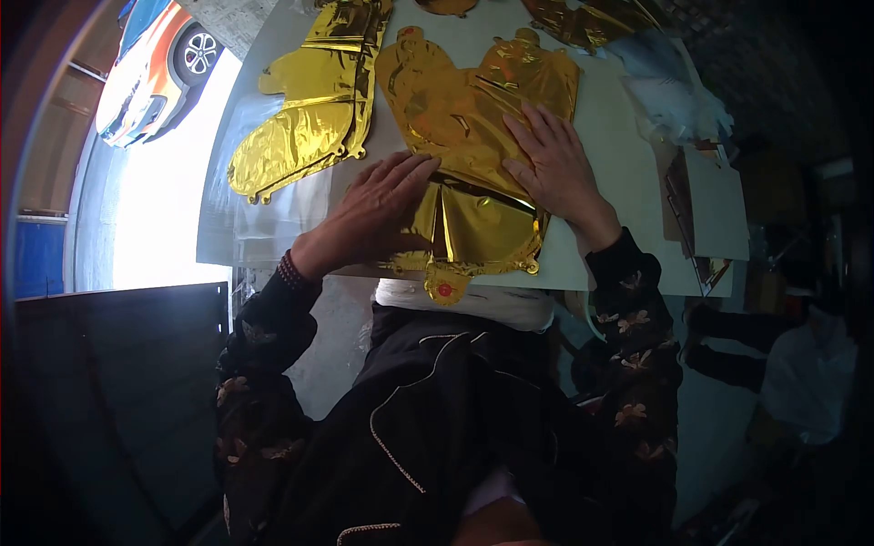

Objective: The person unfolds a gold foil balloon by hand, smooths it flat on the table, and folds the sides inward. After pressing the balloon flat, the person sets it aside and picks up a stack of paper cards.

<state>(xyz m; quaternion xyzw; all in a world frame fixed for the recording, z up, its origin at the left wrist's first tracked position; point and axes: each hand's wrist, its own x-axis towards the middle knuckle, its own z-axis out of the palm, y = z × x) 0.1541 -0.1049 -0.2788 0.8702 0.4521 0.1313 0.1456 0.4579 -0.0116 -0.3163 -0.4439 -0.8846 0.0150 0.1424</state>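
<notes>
A gold foil balloon [478,109], flat and creased, lies on the white table [619,182] in front of me. My left hand [378,205] rests at its left edge, fingers stretched out across a folded part. My right hand [555,168] presses on the right side of the same balloon, palm down with the fingers spread. A dark fold line runs between the two hands. The balloon's lower end reaches the near table edge, where a small tab with a red mark [444,290] hangs over. Neither hand grips anything.
More gold foil balloons [296,146] lie to the left, and others [592,20] at the far edge. Clear plastic bags [674,100] and cardboard pieces [715,200] are on the right. Outside at the upper left stands an orange car [150,77].
</notes>
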